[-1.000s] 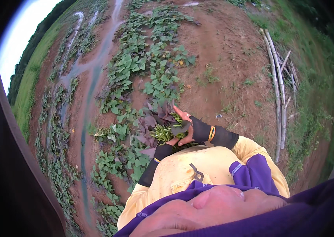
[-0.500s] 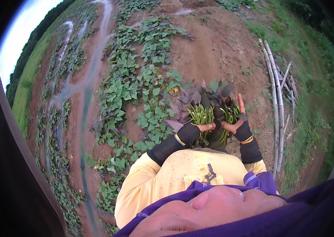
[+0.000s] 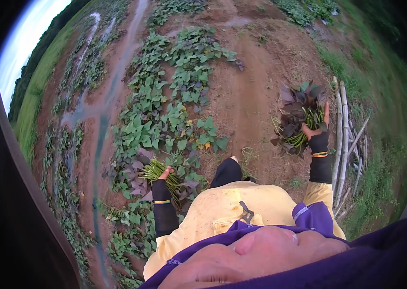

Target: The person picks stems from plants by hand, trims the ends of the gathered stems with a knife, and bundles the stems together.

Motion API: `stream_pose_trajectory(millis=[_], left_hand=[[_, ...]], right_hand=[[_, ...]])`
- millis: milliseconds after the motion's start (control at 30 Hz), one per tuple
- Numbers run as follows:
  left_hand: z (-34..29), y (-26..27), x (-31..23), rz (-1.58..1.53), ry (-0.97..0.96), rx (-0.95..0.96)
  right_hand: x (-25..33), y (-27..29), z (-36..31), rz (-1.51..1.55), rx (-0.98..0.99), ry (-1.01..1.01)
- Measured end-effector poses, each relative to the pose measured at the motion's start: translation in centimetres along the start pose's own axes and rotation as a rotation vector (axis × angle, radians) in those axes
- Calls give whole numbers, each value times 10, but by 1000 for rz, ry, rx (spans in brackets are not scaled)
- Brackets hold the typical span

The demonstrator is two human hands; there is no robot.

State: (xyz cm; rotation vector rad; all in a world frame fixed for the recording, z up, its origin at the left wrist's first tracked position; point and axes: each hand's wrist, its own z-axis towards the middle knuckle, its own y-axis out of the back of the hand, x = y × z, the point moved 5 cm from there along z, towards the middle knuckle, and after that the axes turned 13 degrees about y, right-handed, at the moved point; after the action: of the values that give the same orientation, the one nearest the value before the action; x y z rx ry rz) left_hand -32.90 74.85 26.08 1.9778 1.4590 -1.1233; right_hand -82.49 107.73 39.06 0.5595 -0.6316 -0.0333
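Out to the left, my left hand [image 3: 165,174] grips a bundle of leafy vine cuttings [image 3: 153,169], its green stems pointing up and its purple leaves hanging beside them. Most of that hand's fingers are behind the stems; the thumb shows. My right hand [image 3: 315,131], reaching farther out to the right, holds a second bundle of cuttings [image 3: 294,111] with dark purple leaves and green stems. Its thumb lies across the stems while one finger sticks out straight. Both hands wear black fingerless coverings with coloured bands at the wrists.
Green vines [image 3: 138,130] run in a bed to the left, with a wet furrow [image 3: 100,154] beyond them. Bare brown soil [image 3: 249,91] lies ahead. Long pale poles [image 3: 342,130] are piled at the right beside grass [image 3: 381,168]. My dark-clad leg [image 3: 227,172] shows below.
My hands have moved apart from in front of my body, each carrying one bundle. The left went left over the vines; the right went outward and right. A leg has come into view.
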Motion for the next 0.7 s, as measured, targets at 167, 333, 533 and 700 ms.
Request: stream_pose_trajectory(millis=[167, 333, 533, 700], left_hand=[[89, -41, -34, -17, 66, -155], [235, -192, -103, 4, -11, 57], [329, -412, -215, -46, -58, 417], [407, -497, -269, -2, -131, 456]], right_hand=[[-111, -36, 73, -94, -103, -64], [-211, -48, 136, -162, -171, -169], [-322, -41, 205, -370, -202, -177], [-467, -92, 250, -365, -252, -166]])
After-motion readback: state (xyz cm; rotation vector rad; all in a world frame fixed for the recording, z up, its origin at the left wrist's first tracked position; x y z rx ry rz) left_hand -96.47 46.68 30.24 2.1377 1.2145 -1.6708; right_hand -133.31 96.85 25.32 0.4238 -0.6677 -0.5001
